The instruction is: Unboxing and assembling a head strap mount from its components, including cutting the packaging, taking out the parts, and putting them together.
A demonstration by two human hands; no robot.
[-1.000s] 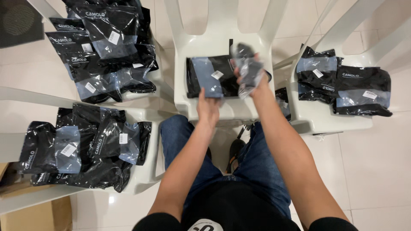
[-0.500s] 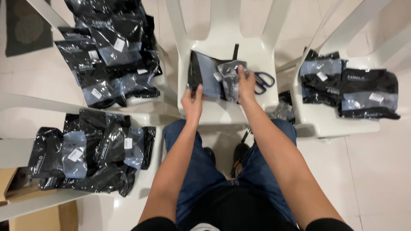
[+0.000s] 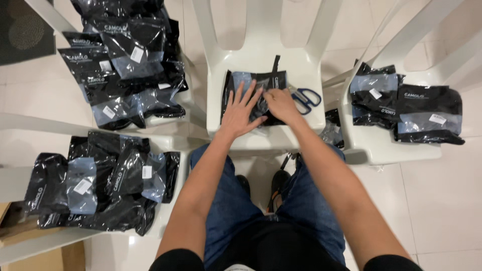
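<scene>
A black plastic packet with a blue-grey panel (image 3: 251, 80) lies flat on the seat of the white plastic chair (image 3: 261, 55) in front of me. My left hand (image 3: 241, 110) rests on it palm down with the fingers spread. My right hand (image 3: 281, 104) presses on the packet's right part with the fingers curled. Blue-handled scissors (image 3: 305, 98) lie on the seat just right of my right hand.
Piles of similar black packets sit on white chairs at the upper left (image 3: 125, 60), lower left (image 3: 95, 185) and right (image 3: 406, 103). A few more packets (image 3: 332, 128) lie on the floor between the chairs. My knees in blue jeans are below.
My hands have lowered the packet from a raised, tilted hold onto the seat. The left hand has gone from gripping its edge to lying flat on it.
</scene>
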